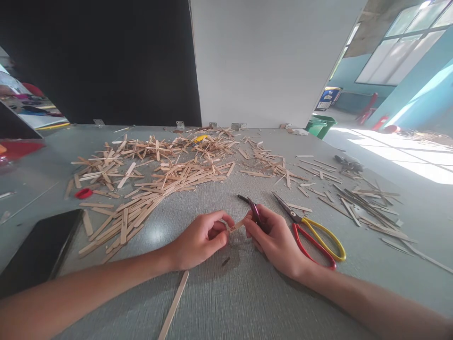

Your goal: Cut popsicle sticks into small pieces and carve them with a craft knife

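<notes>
My left hand pinches one end of a short piece of wooden craft stick between thumb and fingers. My right hand has its fingertips on the other end of that piece. Tucked in the right hand as well is a slim dark tool with a pinkish sheen and a black tip pointing away to the left; its exact kind is unclear. Below the hands lies a small dark scrap. Scissors with one red and one yellow handle rest right of my right hand, blades slightly apart.
A large heap of craft sticks spreads over the grey table, and a single stick lies in front. Left are a black phone-like slab and a red ring. Thin strips lie right. A black-and-white panel stands behind.
</notes>
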Demonstrator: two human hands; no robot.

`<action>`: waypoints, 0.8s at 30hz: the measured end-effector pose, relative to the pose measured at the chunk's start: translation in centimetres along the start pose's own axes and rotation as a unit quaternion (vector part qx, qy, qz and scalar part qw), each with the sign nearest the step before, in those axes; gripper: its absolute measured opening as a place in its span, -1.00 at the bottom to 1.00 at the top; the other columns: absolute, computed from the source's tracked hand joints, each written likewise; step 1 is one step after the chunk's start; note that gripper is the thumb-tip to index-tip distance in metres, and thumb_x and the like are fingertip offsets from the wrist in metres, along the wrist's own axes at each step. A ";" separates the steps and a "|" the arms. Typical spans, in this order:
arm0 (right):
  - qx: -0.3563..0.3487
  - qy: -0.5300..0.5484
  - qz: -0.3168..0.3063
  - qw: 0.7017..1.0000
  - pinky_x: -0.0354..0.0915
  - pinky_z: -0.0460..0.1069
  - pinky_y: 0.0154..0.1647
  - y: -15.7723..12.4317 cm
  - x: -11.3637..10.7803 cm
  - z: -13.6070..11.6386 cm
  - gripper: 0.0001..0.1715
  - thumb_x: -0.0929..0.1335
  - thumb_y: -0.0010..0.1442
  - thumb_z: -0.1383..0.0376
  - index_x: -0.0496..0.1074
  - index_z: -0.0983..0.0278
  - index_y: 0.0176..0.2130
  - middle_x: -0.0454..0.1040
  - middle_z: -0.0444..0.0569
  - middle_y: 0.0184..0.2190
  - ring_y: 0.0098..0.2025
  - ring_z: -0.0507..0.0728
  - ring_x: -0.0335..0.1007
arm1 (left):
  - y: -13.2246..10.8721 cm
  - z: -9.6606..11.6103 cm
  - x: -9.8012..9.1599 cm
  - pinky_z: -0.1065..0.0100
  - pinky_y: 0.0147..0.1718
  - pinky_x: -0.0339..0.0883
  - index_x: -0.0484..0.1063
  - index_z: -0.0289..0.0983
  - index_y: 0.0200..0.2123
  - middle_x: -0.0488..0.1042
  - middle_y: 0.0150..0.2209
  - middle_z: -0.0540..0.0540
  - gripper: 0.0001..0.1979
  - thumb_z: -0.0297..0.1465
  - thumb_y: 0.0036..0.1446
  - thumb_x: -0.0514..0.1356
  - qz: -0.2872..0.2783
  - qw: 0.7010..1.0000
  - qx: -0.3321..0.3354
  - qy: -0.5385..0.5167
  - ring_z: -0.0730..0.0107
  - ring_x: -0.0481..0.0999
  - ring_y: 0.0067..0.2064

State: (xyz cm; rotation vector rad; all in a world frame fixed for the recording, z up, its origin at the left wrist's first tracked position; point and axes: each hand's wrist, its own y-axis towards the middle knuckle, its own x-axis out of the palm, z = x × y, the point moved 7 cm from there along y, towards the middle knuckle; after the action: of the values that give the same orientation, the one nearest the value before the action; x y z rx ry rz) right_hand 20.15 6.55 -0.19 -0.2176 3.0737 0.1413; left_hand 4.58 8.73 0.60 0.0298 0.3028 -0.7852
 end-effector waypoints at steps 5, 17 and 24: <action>-0.033 -0.006 0.059 0.998 0.05 -0.11 -0.61 -0.2 -0.8 0.0 -0.73 0.29 0.50 0.11 0.32 0.18 0.09 0.36 -0.20 -0.37 -0.55 -0.03 0.08 | 0.0 -0.2 -0.4 0.44 -0.52 0.10 0.42 -0.26 -0.02 0.44 -0.41 0.05 -0.78 -0.27 0.45 0.09 0.040 0.999 0.007 0.027 0.47 0.26 -0.49; -0.199 -0.265 0.035 0.943 0.42 -0.01 -0.29 -1.4 1.0 -2.3 -0.57 0.28 0.41 0.40 0.55 0.46 0.16 0.68 0.06 -0.26 -0.34 0.10 0.57 | -0.5 -0.5 -1.9 0.43 -0.52 0.14 0.32 -0.31 0.19 0.36 -0.53 0.13 -0.60 -0.17 0.49 0.04 0.152 0.985 0.025 0.074 0.44 0.27 -0.51; -0.199 -0.266 0.043 0.942 0.45 -0.03 -0.31 -1.4 0.8 -2.3 -0.58 0.30 0.40 0.41 0.58 0.40 0.16 0.72 0.03 -0.24 -0.35 0.10 0.63 | -0.5 0.1 -1.5 0.43 -0.58 -0.01 0.36 -0.35 0.17 0.28 -0.59 0.17 -0.60 -0.21 0.48 0.04 0.149 0.983 0.038 0.103 0.47 0.12 -0.56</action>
State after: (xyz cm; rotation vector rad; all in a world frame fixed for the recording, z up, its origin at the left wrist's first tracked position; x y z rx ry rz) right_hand 19.41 4.81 1.90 -0.0460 2.4856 0.7031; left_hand 3.26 9.43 1.17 0.2253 0.4530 -0.4946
